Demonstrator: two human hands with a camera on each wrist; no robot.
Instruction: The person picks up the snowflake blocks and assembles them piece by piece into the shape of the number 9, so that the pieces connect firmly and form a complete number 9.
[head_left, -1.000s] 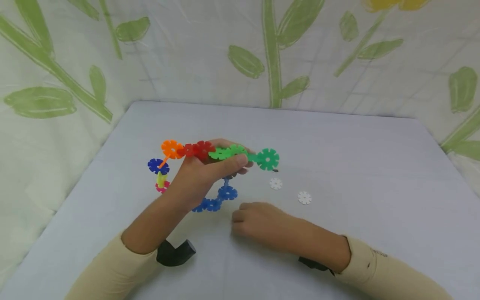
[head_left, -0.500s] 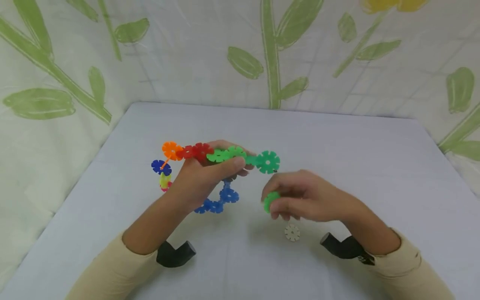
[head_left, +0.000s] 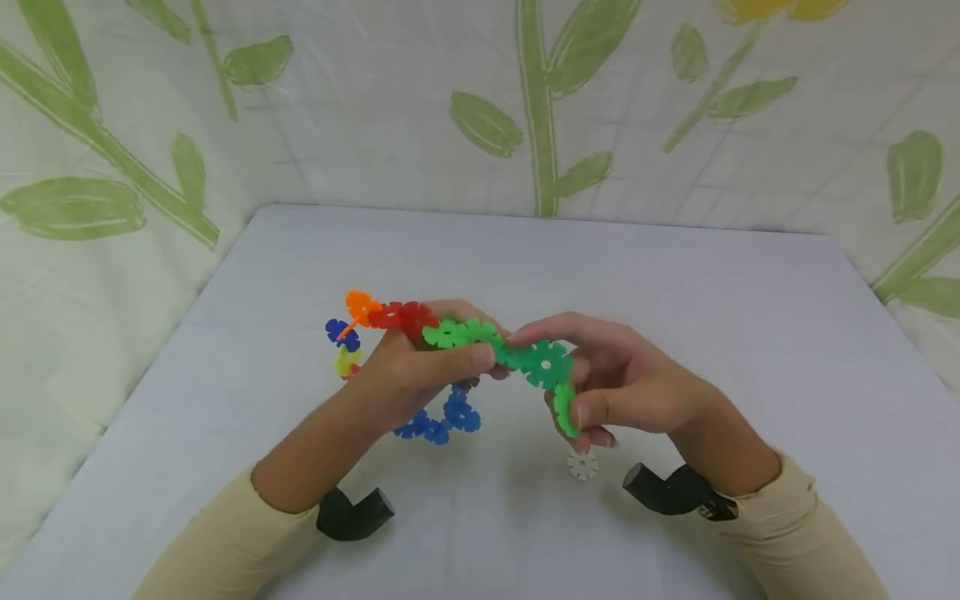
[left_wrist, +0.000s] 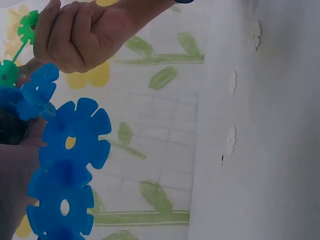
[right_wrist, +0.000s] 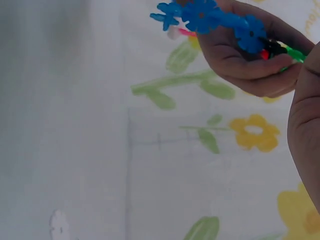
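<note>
A chain of interlocking plastic snowflake discs hangs in the air in the head view. My left hand [head_left: 408,367] grips it at its green discs [head_left: 461,332], thumb in front. Red discs [head_left: 412,317] and an orange disc [head_left: 362,307] lead off left, and blue discs [head_left: 437,429] dangle beneath. My right hand [head_left: 637,375] pinches a light green snowflake disc [head_left: 565,410] between thumb and fingers, its top edge right at the teal disc [head_left: 546,364] that ends the chain. In the left wrist view, large blue discs [left_wrist: 65,205] stand close to the camera.
A white disc [head_left: 582,465] lies on the table [head_left: 675,275] below my right hand; the left wrist view also shows another white disc [left_wrist: 232,140]. Black curved wrist mounts [head_left: 356,514] stick out under both forearms. A cloth wall [head_left: 405,150] with painted plants rises behind.
My right hand has picked up the light green disc from near the table's middle and brought it up to the teal end. The chain has dropped slightly, its left part shifting right.
</note>
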